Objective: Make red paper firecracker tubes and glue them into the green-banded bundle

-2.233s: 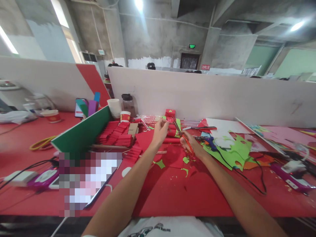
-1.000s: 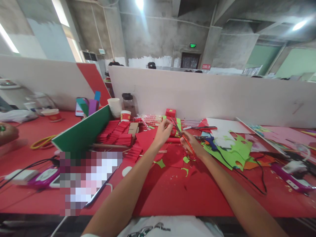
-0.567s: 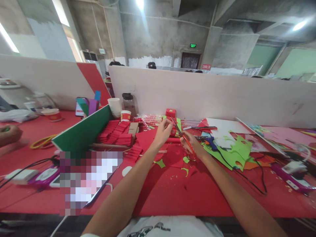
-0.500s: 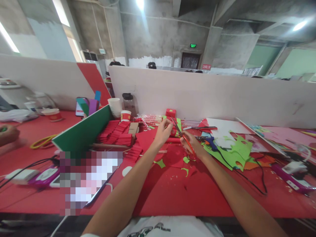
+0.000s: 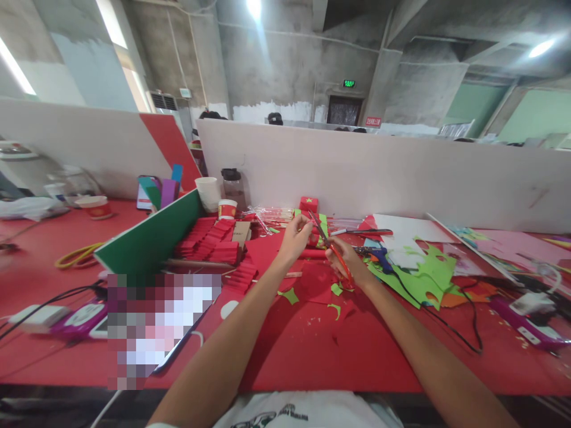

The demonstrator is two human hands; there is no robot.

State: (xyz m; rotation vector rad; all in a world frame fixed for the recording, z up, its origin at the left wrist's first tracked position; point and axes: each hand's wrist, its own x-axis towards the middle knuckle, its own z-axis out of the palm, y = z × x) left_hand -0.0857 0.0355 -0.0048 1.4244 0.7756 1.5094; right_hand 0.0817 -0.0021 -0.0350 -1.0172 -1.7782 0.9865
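My right hand [image 5: 344, 259] grips red-handled scissors [image 5: 328, 244], blades pointing up and away toward a small red and green paper piece [image 5: 313, 234]. My left hand [image 5: 292, 239] pinches that piece from the left, just above the red table [image 5: 294, 339]. Green paper scraps [image 5: 289, 295] lie under my hands. A small red box with a yellow star [image 5: 308, 204] stands just behind.
Stacks of folded red paper [image 5: 209, 245] lie left beside a green board [image 5: 149, 238]. Cups [image 5: 207, 194] and a bottle [image 5: 231, 185] stand by the white partition [image 5: 383, 172]. Green cut sheets [image 5: 419, 270], a blue glue gun [image 5: 377, 254] and cables [image 5: 450, 324] lie right. Phones [image 5: 82, 321] lie at left.
My hands have barely shifted, still holding the paper piece and scissors. Another person's hand that came in at the far left edge has gone out of view.
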